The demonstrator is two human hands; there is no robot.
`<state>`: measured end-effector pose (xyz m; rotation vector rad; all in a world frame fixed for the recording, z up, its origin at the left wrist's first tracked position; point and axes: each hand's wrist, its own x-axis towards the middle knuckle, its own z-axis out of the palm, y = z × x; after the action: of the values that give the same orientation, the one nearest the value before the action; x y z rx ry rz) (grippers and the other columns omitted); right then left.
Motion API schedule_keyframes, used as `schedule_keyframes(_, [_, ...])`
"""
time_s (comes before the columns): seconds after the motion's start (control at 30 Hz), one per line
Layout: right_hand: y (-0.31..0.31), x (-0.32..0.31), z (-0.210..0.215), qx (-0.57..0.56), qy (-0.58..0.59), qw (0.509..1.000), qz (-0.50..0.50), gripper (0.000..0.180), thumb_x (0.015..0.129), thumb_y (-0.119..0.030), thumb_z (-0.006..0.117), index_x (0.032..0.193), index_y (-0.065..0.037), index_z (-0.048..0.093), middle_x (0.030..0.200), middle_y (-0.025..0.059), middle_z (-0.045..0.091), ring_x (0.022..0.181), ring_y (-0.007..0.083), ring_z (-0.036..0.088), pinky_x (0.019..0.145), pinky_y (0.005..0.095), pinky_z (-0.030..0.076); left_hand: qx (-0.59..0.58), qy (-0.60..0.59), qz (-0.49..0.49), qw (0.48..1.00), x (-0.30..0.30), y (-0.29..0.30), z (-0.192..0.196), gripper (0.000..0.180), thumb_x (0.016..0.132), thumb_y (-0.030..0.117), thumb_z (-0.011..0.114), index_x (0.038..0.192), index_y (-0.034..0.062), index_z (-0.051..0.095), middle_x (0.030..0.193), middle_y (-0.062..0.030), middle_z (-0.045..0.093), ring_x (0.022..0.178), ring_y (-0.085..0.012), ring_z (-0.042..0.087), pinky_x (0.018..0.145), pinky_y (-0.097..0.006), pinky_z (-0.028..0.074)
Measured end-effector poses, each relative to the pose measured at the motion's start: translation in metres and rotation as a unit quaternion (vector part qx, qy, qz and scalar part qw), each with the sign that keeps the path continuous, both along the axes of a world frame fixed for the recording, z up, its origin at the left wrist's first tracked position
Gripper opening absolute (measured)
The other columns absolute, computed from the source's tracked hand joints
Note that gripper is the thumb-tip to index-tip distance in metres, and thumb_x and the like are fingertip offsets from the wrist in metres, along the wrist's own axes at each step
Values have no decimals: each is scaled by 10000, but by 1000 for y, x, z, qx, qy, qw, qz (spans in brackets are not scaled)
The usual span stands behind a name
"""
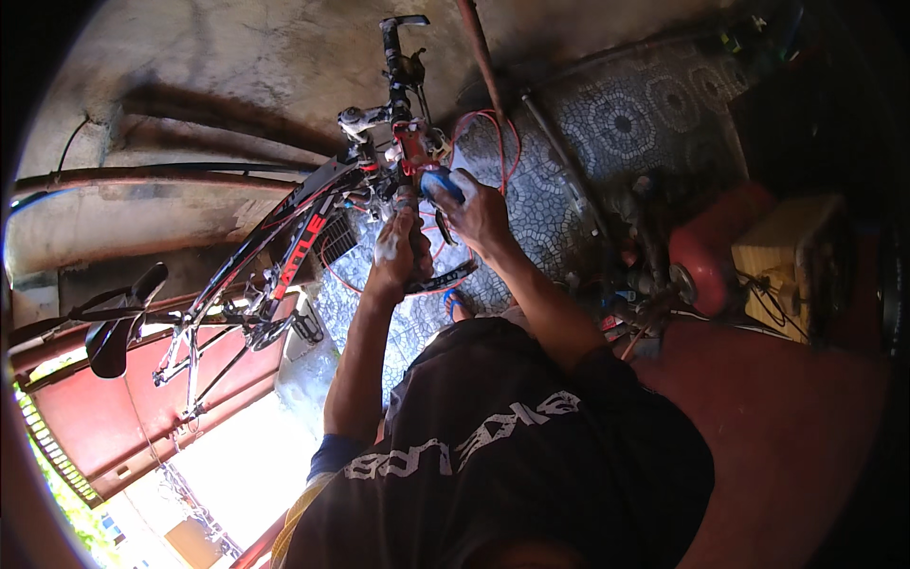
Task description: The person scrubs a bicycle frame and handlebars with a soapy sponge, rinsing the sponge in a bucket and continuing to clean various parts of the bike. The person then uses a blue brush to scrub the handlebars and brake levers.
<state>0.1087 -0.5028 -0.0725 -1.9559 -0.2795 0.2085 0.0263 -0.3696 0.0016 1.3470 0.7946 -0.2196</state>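
A black bicycle frame (254,248) with red markings stands to my left, its handlebar (394,71) running from far to near in front of me. White suds cling to the stem (364,120) and to my fingers. My left hand (394,248) is wrapped round the near part of the handlebar. In my right hand (479,216) is a blue sponge-like pad (443,184), pressed close to the red front part of the bike (411,147). The pad's exact kind is hard to make out. The saddle (112,343) is at the far left; no wheels show on the frame.
A thin red hose (518,152) loops over the patterned floor (616,128) behind my hands. A pole (564,152) leans there. To the right are a red tank (709,254) and a wooden box (789,245). Pipes (237,180) run along the wall at left. My foot in a blue slipper (452,302) is below.
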Motion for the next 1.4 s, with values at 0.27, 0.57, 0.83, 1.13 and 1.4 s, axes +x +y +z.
schedule_keyframes(0.27, [4,1,-8,-13,-26,1000,-9,480,966,-532,599,1211,-128,680,802,219,712,752,417,701,649,475,547,27,-20,-29,999,5,2,-9,366,1044,457,474,994,98,525,667,-42,514,445,-169,496,408,-322,415])
schedule_keyframes(0.57, [9,20,-10,63,26,998,3,418,949,-451,675,1063,-50,693,731,186,691,659,379,678,601,443,500,120,0,-107,987,6,21,-25,258,1003,316,568,1014,59,554,679,-72,562,589,-207,580,554,-364,486])
schedule_keyframes(0.83, [9,19,-56,160,-49,983,79,548,946,-476,684,1217,0,672,847,216,729,747,324,724,651,423,541,-198,-35,-6,979,17,41,-36,311,998,345,646,848,85,563,669,7,520,538,-112,504,495,-286,447])
schedule_keyframes(1.13, [9,-3,-58,48,12,992,114,507,920,-526,660,1093,-51,707,794,232,701,727,407,697,616,477,530,-13,91,-1,996,30,41,-35,607,940,784,415,726,216,418,544,58,320,408,-95,338,387,-280,305])
schedule_keyframes(1.4, [-16,-28,-31,-150,-158,959,181,292,885,-291,727,1082,-99,625,827,130,695,778,328,707,655,459,536,-14,96,17,995,39,37,-44,694,897,854,353,807,177,471,573,35,371,412,-121,360,393,-302,350])
